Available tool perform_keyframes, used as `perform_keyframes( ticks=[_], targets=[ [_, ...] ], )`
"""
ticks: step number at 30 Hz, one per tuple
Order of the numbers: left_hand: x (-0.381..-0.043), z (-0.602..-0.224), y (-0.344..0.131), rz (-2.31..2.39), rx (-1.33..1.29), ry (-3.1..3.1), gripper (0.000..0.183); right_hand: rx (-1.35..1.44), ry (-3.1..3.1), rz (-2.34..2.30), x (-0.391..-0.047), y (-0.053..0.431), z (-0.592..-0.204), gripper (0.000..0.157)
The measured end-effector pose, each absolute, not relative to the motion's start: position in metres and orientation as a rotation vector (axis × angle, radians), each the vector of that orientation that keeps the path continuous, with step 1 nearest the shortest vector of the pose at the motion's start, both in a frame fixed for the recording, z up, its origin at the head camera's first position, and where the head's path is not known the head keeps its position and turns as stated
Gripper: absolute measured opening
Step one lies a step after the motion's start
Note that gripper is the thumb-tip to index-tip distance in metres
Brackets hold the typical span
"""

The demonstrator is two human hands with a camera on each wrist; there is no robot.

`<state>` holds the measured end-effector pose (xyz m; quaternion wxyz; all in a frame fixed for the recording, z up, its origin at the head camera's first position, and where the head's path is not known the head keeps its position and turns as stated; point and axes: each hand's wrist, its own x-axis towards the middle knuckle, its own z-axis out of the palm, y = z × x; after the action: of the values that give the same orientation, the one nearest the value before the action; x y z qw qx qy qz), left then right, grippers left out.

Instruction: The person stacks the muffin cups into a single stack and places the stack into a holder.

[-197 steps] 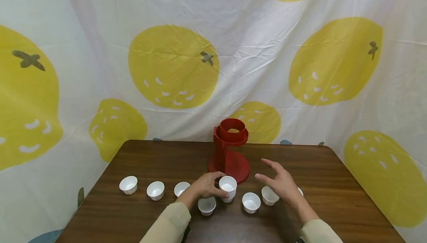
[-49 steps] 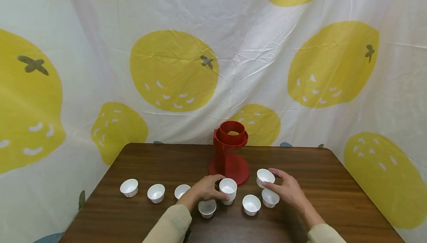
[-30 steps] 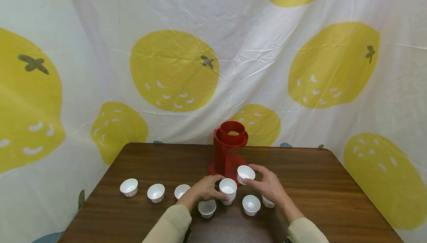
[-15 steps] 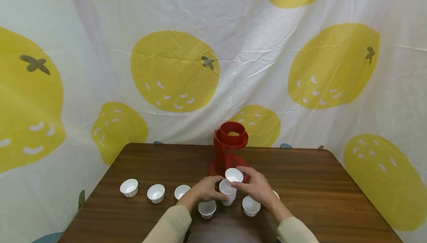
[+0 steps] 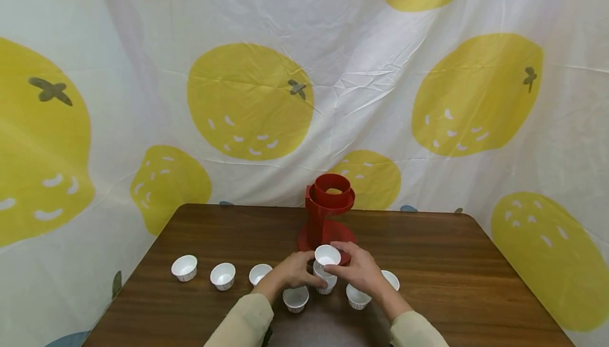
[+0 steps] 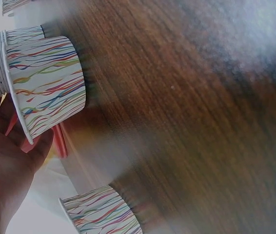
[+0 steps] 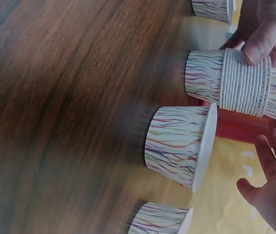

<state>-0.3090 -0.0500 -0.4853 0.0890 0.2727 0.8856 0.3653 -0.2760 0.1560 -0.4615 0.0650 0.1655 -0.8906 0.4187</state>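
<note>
My left hand (image 5: 295,270) grips the side of a nested stack of white paper baking cups (image 5: 325,285); the stacked rims (image 7: 245,80) show in the right wrist view, under the left thumb. Pinched at its rim by my right hand (image 5: 359,268), a single paper baking cup (image 5: 327,256) sits upright right over the stack's top, overlapping it in the head view. A wavy multicoloured line pattern covers the cups' outsides. Just in front of the stack stands a separate baking cup (image 5: 296,300), large in the left wrist view as a patterned cup (image 6: 48,87).
Three single cups stand at left, the outermost cup (image 5: 184,267) near the table's side. At right are a cup (image 5: 358,298) partly behind the right hand and another cup (image 5: 391,279). A red stand with a ring (image 5: 316,225) rises behind the stack on the wooden table (image 5: 452,262).
My right hand has carried its cup leftward from above the right-hand cups, then lowered it onto the top of the stack. My left hand has kept its grip on the stack.
</note>
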Motion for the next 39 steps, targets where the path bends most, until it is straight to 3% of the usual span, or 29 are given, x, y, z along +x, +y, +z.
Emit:
perform_keyframes(
  ticks=[14, 28, 39],
  targets=[
    [-0.311, -0.486, -0.051, 1.098, 0.857, 2.638, 0.051, 0.683, -2.699, 1.176, -0.276, 0.156, -0.476, 0.06],
    [-0.31, -0.485, -0.052, 1.1, 0.872, 2.626, 0.053, 0.639, -2.737, 1.127, -0.275, 0.159, -0.478, 0.072],
    [-0.31, -0.486, -0.051, 1.069, 0.844, 2.642, 0.059, 0.485, -2.73, 1.182, -0.27, 0.172, -0.472, 0.067]
  ],
)
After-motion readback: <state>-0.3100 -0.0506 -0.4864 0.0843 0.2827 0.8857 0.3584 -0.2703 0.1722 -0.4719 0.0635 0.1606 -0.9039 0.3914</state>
